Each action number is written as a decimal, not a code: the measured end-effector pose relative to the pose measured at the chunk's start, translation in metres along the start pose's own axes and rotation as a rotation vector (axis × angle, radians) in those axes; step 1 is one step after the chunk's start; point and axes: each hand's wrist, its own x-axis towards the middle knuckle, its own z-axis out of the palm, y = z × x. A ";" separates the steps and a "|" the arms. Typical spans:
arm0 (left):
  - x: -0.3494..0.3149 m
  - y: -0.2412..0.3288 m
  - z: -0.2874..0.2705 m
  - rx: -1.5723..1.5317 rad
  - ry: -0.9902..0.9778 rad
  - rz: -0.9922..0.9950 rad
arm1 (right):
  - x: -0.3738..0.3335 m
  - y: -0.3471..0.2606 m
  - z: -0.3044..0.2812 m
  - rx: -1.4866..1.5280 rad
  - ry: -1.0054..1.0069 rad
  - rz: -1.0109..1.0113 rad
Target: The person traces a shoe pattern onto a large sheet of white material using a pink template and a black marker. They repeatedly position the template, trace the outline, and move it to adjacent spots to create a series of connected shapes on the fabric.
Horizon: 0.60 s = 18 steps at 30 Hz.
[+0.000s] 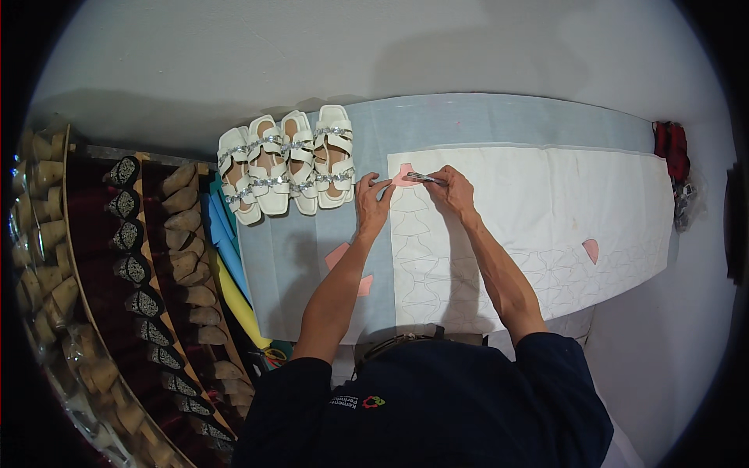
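Near the top left corner of a white sheet (507, 195), a small pink pattern piece (404, 170) lies flat. My left hand (372, 204) is at the piece's left side, its fingers apart and their tips at or near its edge. Closed round a slim silver pen (425, 179), my right hand (454, 193) has the tip over the pink piece. Below it, outlines of shaped pieces (412, 226) run down the sheet's left side and along its near edge.
White sandals (334, 156) with jewelled straps stand at the table's far left. More pink pieces (337, 255) lie partly behind my left forearm; another pink piece (591, 251) rests on the sheet's right. Shelves of shoe lasts (183, 222) and patterned black shoes (133, 234) fill the left.
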 end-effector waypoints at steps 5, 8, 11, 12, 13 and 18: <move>-0.001 0.003 -0.002 -0.013 0.002 -0.018 | 0.000 0.006 0.001 0.022 -0.005 -0.044; 0.000 0.004 -0.003 -0.011 -0.005 -0.017 | 0.000 0.007 0.001 0.058 -0.010 -0.021; 0.000 0.004 -0.004 -0.015 -0.011 -0.014 | 0.000 0.006 0.000 0.095 -0.031 0.030; 0.000 0.003 -0.004 -0.014 -0.009 -0.009 | 0.000 0.006 0.000 0.103 -0.039 0.049; 0.000 0.003 -0.004 -0.013 -0.007 -0.003 | 0.000 0.006 0.000 0.102 -0.041 0.052; -0.001 0.003 -0.003 0.003 0.002 0.002 | 0.000 0.006 0.000 0.087 -0.029 0.012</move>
